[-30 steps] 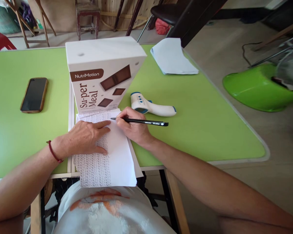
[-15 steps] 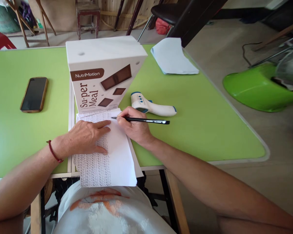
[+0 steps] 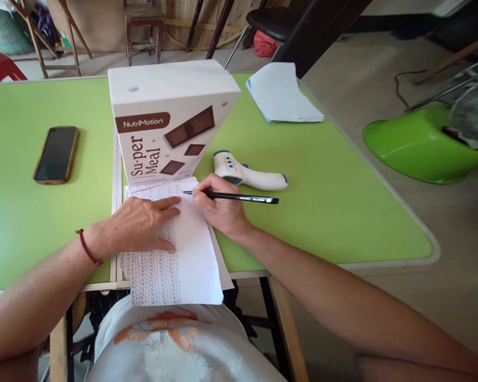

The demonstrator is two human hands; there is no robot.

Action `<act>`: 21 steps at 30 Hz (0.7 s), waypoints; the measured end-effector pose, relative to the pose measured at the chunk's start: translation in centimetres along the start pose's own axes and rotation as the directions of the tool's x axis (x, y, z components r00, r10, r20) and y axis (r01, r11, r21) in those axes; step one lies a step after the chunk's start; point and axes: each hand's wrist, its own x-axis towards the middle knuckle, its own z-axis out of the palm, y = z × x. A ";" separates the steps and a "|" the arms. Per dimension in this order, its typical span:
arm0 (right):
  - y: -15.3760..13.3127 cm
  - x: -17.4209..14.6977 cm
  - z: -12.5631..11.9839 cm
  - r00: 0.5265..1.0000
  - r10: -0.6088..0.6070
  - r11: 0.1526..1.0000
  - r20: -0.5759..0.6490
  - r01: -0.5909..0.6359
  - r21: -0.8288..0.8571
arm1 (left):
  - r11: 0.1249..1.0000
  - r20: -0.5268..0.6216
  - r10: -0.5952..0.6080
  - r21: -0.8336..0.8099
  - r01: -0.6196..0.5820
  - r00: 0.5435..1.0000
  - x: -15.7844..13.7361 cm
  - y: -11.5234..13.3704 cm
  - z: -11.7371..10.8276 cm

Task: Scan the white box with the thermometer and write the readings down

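Sheets of white paper (image 3: 197,265) lie on the green table, their near end reaching past its front edge. Rows of dark handwriting cover the left part of the top sheet; its right part is blank. My left hand (image 3: 143,223) rests flat on the written part, fingers spread. In my right hand (image 3: 221,207) a black pen (image 3: 245,198) is pinched, its tip at the upper part of the sheet, just right of the writing. Behind the paper stands a white box (image 3: 163,127) printed "NutriMotion Su-per Meal". A white and blue infrared thermometer (image 3: 250,172) lies beyond my right hand.
On the green table (image 3: 342,212) a phone (image 3: 56,155) lies at the left and folded white paper (image 3: 282,93) at the back right. Beyond the right edge is a green plastic stool or bin (image 3: 414,143). A wooden stool (image 3: 143,24) stands behind.
The pen and my right hand have shifted very slightly to the right. My left hand and the paper have stayed in place.
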 end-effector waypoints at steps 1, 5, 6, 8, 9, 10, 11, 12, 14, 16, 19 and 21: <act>0.0 0.0 0.0 1.000 -0.009 1.000 0.002 0.009 0.005 | 1.000 -0.002 0.000 -0.002 0.000 1.000 0.0 0.0 0.0; 0.0 0.1 0.0 1.000 -0.022 1.000 0.012 0.022 0.018 | 1.000 -0.015 0.002 0.001 -0.002 1.000 0.0 -0.1 0.1; 0.0 0.1 0.0 1.000 -0.016 1.000 0.018 0.015 0.015 | 1.000 -0.021 0.003 0.003 -0.003 1.000 0.0 -0.1 0.2; 0.1 0.1 0.0 1.000 -0.009 1.000 0.027 0.009 0.010 | 1.000 -0.032 0.008 0.004 -0.008 0.999 -0.1 -0.1 0.2; 0.1 0.0 0.0 1.000 -0.010 1.000 0.028 0.010 0.007 | 1.000 -0.037 0.012 0.003 -0.011 0.999 -0.1 -0.2 0.2; 0.1 0.0 0.0 1.000 -0.013 1.000 0.025 0.013 0.003 | 1.000 -0.042 0.014 0.002 -0.014 0.999 -0.1 -0.2 0.2; 0.1 0.0 0.0 1.000 -0.016 1.000 0.018 0.016 0.000 | 1.000 -0.045 0.016 0.000 -0.016 0.999 -0.1 -0.2 0.2; 0.1 0.0 0.0 1.000 -0.021 1.000 0.005 0.021 -0.001 | 1.000 -0.046 0.016 -0.002 -0.016 0.999 -0.2 -0.2 0.2; 0.0 -0.1 -0.2 0.999 -0.042 0.999 -0.029 0.042 0.008 | 1.000 -0.039 0.013 -0.009 -0.013 0.999 -0.2 -0.2 0.1; -0.1 -0.2 -0.6 0.994 -0.094 0.996 -0.047 0.094 0.000 | 1.000 -0.028 0.007 -0.019 -0.007 1.000 -0.2 -0.1 0.1; -0.1 -0.3 -1.3 0.974 -0.225 0.971 -0.019 0.222 -0.090 | 0.999 -0.028 0.005 -0.036 -0.006 1.000 -0.2 -0.2 0.0; 0.1 -0.4 -1.6 0.955 -0.297 0.940 0.006 0.294 -0.175 | 0.999 -0.033 0.009 -0.041 -0.010 0.999 -0.2 -0.2 0.1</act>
